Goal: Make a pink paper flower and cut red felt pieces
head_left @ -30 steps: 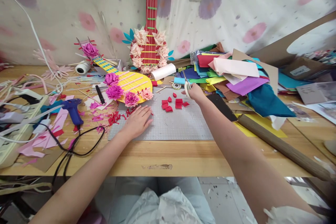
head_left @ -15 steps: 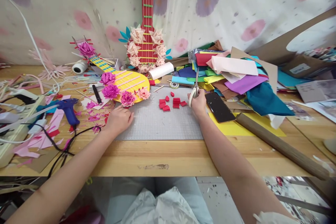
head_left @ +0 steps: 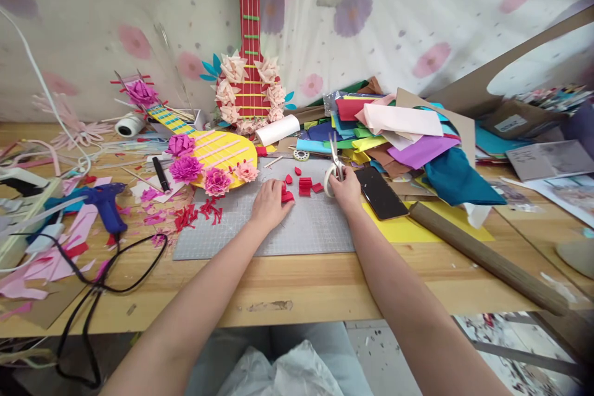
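My left hand [head_left: 271,204] rests on the grey cutting mat [head_left: 223,238], its curled fingers closed over small red paper pieces [head_left: 287,196]. They partly cover these pieces. In my right hand [head_left: 347,190] is a pair of white-handled scissors [head_left: 335,164], blades pointing away from me and a little apart. Between the two hands lies a small stack of red paper squares [head_left: 305,186], with another red piece [head_left: 317,187] beside it. Two red petal-shaped pieces [head_left: 297,171] sit just beyond. Thin red paper scraps [head_left: 186,218] are heaped at the mat's left.
A yellow paper guitar [head_left: 227,151] with pink flowers lies behind my left hand. A red guitar [head_left: 254,93] leans on the curtain. Right are a phone [head_left: 383,193], a brown tube [head_left: 482,257] and coloured paper [head_left: 417,120]. A blue glue gun [head_left: 107,204] and black cord are left.
My left hand has moved right, from the red scraps to the red squares, and closed over some. The right hand still holds the scissors. The view has shifted slightly.
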The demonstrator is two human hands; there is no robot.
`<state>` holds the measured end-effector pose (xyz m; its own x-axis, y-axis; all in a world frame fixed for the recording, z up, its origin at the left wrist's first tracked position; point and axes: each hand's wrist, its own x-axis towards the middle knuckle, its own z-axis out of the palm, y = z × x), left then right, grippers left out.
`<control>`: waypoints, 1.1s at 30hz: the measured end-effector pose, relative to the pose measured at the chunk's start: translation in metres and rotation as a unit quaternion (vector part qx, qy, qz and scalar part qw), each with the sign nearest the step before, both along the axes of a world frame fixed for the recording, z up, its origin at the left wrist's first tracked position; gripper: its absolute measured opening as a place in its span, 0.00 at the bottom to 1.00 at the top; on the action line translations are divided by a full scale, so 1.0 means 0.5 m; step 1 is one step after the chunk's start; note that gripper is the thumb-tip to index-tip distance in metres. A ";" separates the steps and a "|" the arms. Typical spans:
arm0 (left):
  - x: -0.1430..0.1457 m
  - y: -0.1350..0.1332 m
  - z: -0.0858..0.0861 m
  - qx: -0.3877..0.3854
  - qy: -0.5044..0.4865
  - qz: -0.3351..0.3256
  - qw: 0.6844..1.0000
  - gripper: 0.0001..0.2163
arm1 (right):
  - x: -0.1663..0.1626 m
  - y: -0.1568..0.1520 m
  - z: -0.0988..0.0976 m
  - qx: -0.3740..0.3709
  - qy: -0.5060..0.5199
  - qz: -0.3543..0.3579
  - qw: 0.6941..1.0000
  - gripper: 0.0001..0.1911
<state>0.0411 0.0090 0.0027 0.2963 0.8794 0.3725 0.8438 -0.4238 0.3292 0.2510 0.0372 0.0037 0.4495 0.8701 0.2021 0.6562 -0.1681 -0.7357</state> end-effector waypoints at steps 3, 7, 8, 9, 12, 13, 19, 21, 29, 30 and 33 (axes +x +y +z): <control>-0.014 0.008 -0.014 0.007 -0.060 -0.013 0.998 0.04 | 0.013 -0.001 0.004 -0.022 -0.059 0.020 0.998 0.11; -0.044 0.013 -0.016 -0.005 -0.207 0.032 0.978 0.03 | 0.032 0.000 0.005 -0.066 -0.106 0.031 0.992 0.12; -0.052 0.016 -0.016 -0.022 -0.266 0.053 0.962 0.04 | 0.035 0.000 0.005 -0.078 -0.114 0.026 0.990 0.12; -0.060 0.018 -0.016 -0.044 -0.332 0.071 0.939 0.05 | 0.037 0.000 0.006 -0.087 -0.120 0.019 0.989 0.13; -0.078 0.022 -0.015 -0.126 -0.528 0.087 0.835 0.09 | 0.037 -0.003 0.011 -0.099 -0.138 0.005 0.985 0.17; -0.083 0.021 -0.014 -0.154 -0.574 0.083 0.800 0.10 | 0.035 -0.004 0.012 -0.101 -0.146 0.006 0.984 0.17; -0.090 0.003 0.002 -0.217 -0.647 0.080 0.726 0.13 | 0.026 -0.004 0.011 -0.079 -0.169 0.021 0.982 0.10; -0.088 0.000 0.003 -0.227 -0.644 0.080 0.726 0.13 | 0.032 -0.002 0.009 -0.074 -0.167 0.028 0.983 0.09; -0.081 0.001 -0.010 -0.232 -0.617 0.061 0.750 0.13 | -0.039 -0.027 0.076 0.022 -0.054 0.115 0.992 0.10; -0.079 0.002 -0.012 -0.226 -0.613 0.056 0.755 0.12 | -0.070 -0.033 0.081 0.014 0.011 0.184 0.983 0.11; -0.076 0.002 -0.015 -0.192 -0.599 0.037 0.776 0.10 | -0.164 -0.042 0.072 -0.023 0.150 0.352 0.924 0.20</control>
